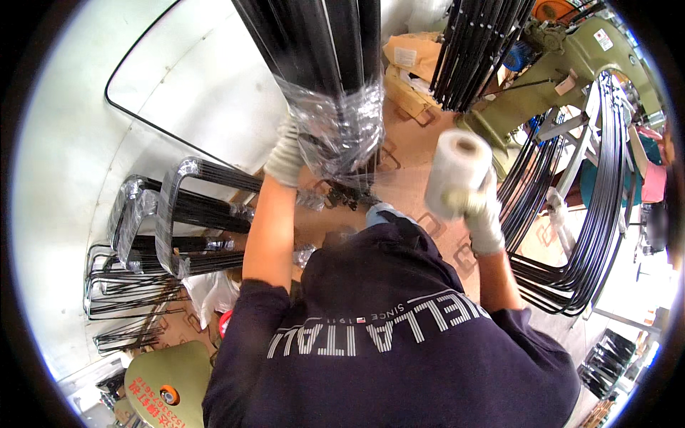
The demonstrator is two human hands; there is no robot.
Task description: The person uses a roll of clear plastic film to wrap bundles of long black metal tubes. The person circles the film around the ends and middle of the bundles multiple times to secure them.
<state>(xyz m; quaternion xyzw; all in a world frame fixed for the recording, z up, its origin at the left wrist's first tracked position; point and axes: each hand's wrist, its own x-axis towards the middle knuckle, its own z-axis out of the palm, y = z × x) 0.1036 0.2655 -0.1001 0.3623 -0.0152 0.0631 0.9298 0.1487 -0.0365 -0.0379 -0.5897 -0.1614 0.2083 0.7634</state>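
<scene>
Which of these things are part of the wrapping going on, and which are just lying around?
In use:
- roll of clear film, held in the gloved right hand
- upright black bundle, film around its lower part
- gloved left hand, beside that bundle

Just around:
- bent black rods at right
- green machine
- white plastic bag

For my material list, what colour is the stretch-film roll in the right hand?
The stretch-film roll is whitish, its core brownish; see the head view.
</scene>
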